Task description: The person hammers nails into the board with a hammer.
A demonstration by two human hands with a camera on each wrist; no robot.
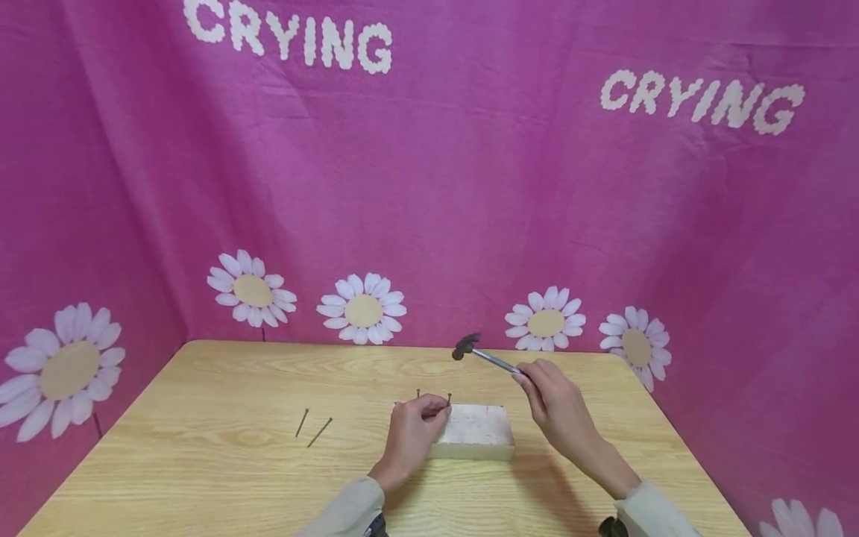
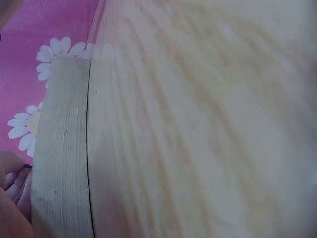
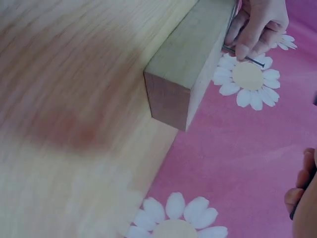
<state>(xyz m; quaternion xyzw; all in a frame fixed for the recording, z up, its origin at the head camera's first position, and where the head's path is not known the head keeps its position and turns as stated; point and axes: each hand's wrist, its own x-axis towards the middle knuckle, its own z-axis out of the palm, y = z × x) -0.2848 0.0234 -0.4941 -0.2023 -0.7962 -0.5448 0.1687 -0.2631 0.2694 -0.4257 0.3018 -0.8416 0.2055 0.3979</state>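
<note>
Hammer (image 1: 494, 360) aloft, I see the right hand (image 1: 558, 410) wrapped firmly round it; the left hand (image 1: 411, 434), pinching a nail (image 1: 450, 397) upright on the wooden block (image 1: 478, 430), hides most of a second nail (image 1: 418, 392) from me. Two loose nails (image 1: 320, 432) lie leftward on the table (image 1: 221, 477), before the pink curtain (image 1: 436, 186).

Left hand (image 1: 412, 431) pinches, seemingly thumb to forefinger; right hand (image 1: 558, 409) grips, raised.

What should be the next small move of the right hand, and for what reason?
Probably the right hand should bring the hammer down in a light tap on the nail that the left hand pinches: its head sticks out free, and the hammer is raised above the wooden block.
</note>
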